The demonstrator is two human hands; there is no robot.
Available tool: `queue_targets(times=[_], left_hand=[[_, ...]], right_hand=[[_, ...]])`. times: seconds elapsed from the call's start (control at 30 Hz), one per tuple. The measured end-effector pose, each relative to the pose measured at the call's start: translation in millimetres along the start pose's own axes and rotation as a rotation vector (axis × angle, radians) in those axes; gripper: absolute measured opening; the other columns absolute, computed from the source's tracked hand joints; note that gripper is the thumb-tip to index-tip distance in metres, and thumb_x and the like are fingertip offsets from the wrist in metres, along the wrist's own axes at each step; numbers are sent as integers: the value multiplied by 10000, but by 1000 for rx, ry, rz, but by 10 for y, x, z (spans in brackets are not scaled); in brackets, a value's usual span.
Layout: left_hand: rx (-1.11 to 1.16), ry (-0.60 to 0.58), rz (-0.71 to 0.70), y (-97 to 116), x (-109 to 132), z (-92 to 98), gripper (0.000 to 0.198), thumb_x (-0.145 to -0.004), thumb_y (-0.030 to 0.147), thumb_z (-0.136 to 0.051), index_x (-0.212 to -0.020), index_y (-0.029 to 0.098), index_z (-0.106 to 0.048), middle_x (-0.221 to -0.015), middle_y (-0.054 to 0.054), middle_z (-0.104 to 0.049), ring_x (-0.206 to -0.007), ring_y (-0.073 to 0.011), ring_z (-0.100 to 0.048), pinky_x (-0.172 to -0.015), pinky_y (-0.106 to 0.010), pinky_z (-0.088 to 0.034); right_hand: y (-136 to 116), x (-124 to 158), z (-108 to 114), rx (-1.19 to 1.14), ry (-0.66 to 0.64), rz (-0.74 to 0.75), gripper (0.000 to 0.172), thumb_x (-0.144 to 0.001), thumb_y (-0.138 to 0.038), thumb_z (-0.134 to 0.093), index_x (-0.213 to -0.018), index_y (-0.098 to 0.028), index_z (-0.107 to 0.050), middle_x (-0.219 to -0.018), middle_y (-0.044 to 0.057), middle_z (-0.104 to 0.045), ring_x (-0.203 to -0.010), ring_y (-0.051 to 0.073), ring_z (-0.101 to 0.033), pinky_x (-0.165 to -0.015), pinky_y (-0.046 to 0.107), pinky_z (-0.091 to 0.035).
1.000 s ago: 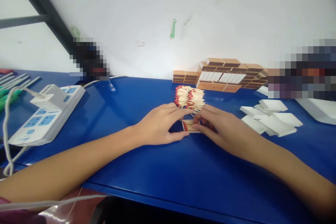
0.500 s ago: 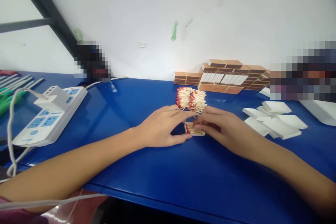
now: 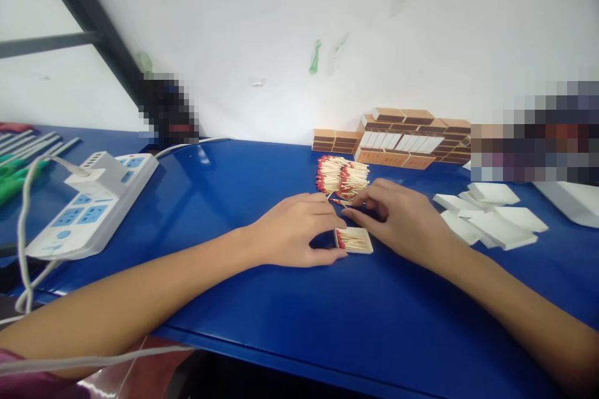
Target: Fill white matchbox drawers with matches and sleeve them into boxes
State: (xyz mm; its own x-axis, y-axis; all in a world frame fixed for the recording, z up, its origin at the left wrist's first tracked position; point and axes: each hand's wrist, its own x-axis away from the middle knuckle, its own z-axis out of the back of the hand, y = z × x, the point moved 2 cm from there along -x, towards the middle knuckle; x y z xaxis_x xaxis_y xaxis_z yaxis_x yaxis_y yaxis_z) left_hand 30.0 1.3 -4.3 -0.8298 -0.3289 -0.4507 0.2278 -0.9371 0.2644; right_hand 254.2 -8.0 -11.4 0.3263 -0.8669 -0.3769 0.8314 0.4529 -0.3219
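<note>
An open white matchbox tray [image 3: 367,249] lies on the blue table, partly filled with red-headed matches [image 3: 352,239]. My left hand [image 3: 297,230] rests at its left end, thumb on the near edge and a finger on the far edge. Just beyond the tray, my right hand [image 3: 397,215] has thumb and forefinger curled around loose matches [image 3: 340,201] on the table; how firmly they are pinched is hard to see. A bundled heap of matches [image 3: 344,174] lies behind both hands.
Matchboxes [image 3: 397,143] are stacked against the wall. White trays [image 3: 500,224] are piled to the right. At left are a power strip [image 3: 93,212] with a plugged-in white cable [image 3: 25,218], and green-handled tools [image 3: 19,181]. A blurred-out area covers the right edge.
My right hand has moved from inside the tray up to the loose matches by the heap. The tray's matches now show fully, with my left hand still at its end.
</note>
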Motion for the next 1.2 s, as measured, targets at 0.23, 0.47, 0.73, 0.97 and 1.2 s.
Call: queue_targets(times=[0.23, 0.47, 0.73, 0.97, 1.2], left_hand=[[-27, 11, -10, -1, -2, 12, 276, -966, 401, -703, -1052, 144, -754, -943, -82, -766, -912, -225, -687, -869, -365, -566], [-5, 38, -5, -22, 5, -2, 297, -979, 402, -694, -1098, 136, -749, -989, -83, -770, -939, -222, -692, -898, -375, -570], [-24, 47, 44, -56, 24, 22, 365, -962, 397, -720, -1208, 129, -718, -1014, -89, -758, -959, -231, -683, -883, -376, -569], [-35, 34, 96, -89, 37, 20, 442, -967, 425, -707, -1298, 132, -682, -1025, -98, -751, -971, -244, -683, -884, -392, -577], [-25, 56, 93, -74, 37, 27, 471, -961, 420, -720, -1327, 129, -667, -1052, -102, -757, -977, -242, -696, -899, -396, -582]], right_hand=[[50, -32, -38, -41, -76, 52, 99, -998, -312, -641, -949, -226, -649, -924, 28, -630, -742, 174, -608, -674, 306, -460], [118, -55, -68, -130, -115, 88, 160, -1051, -303, -543, -1040, -242, -690, -963, 45, -623, -787, 183, -622, -725, 316, -483], [183, -23, -10, -128, -133, 48, 144, -1019, -330, -571, -948, -226, -641, -884, 36, -594, -722, 185, -576, -664, 313, -457], [204, 18, 55, -86, -225, 25, 204, -1041, -371, -491, -958, -227, -610, -935, 58, -599, -773, 213, -605, -707, 354, -477], [236, 48, 82, -76, -260, -15, 224, -1032, -419, -500, -937, -238, -592, -927, 56, -607, -752, 210, -600, -681, 352, -473]])
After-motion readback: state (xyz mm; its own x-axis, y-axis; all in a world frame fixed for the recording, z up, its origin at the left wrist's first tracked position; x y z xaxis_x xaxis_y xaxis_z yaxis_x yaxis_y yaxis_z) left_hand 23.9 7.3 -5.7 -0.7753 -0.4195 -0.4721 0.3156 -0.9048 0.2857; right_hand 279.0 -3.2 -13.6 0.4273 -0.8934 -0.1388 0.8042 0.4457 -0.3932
